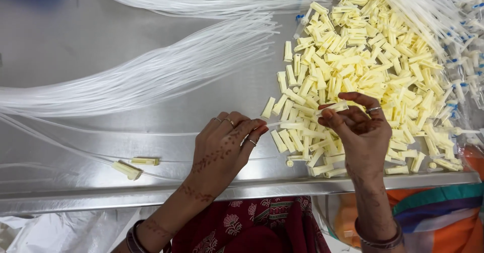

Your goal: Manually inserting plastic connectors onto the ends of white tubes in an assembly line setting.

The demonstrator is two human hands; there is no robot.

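Yellow cap [334,107] pinched in right hand [364,134], thin tube [275,125] end pinched in left hand [225,144], at 9 o'clock of cap. Joining step prob. now; next needs tube tip lined up w/ cap hole. Cap pile [373,66] at 12.

Steel table [75,46], perhaps blue-tipped connectors [461,66]

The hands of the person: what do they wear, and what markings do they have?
Both forearms are bare, with no sleeves. The left hand has dark henna patterns across its back and wrist, rings on its fingers, and dark bangles lower on the arm. The right hand shows a ring, faint henna on the wrist, and a bangle.
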